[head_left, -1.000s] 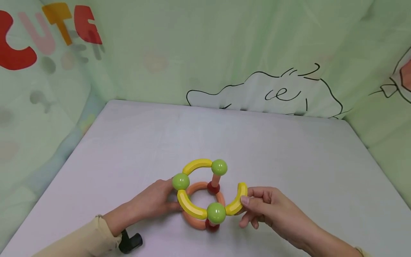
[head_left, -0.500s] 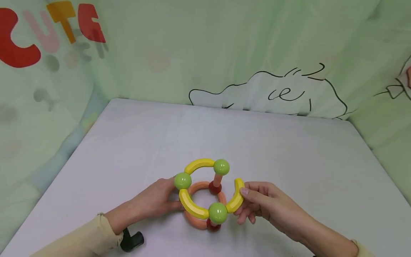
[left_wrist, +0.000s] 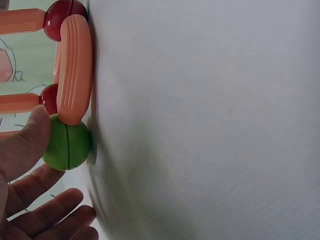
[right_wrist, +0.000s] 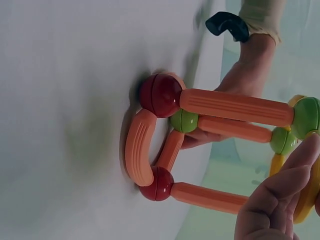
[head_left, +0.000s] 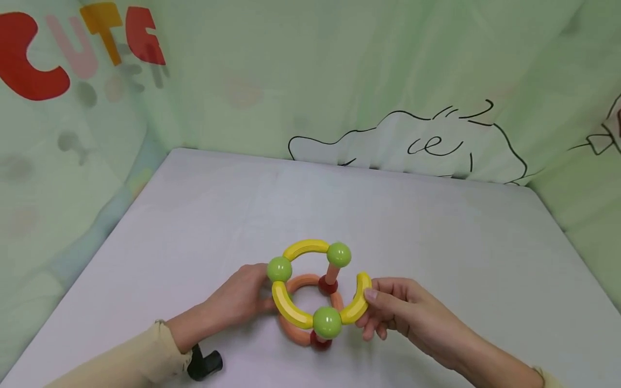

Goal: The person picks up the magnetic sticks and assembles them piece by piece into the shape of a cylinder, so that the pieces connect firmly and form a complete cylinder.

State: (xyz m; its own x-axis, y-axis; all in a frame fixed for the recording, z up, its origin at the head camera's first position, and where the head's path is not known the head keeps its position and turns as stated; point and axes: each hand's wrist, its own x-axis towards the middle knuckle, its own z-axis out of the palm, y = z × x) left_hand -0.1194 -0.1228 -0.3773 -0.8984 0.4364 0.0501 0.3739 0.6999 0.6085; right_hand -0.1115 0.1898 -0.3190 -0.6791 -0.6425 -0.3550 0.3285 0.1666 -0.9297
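Note:
A toy frame of balls and rods stands on the table. Its upper ring joins green balls [head_left: 327, 322] with yellow curved rods [head_left: 291, 307]; a gap separates the right rod's free end from the far green ball [head_left: 338, 254]. Straight orange rods [right_wrist: 235, 106] link this ring to a lower ring of orange curved rods [left_wrist: 76, 70], red balls [right_wrist: 160, 95] and a green ball [left_wrist: 67, 142]. My left hand [head_left: 236, 298] pinches that lower green ball between thumb and forefinger. Thumb and fingers of my right hand [head_left: 407, 310] pinch the right yellow curved rod [head_left: 359, 299].
The pale table [head_left: 233, 205] extends behind and beside the toy frame. A black strap piece [head_left: 206, 364] hangs at the left sleeve [head_left: 126, 355]. Green printed cloth [head_left: 242, 70] walls the table's back and sides.
The right hand has swung the yellow curved rod slightly inward, so its free end is a little nearer the far green ball. The left hand keeps its hold. The head view has shifted slightly.

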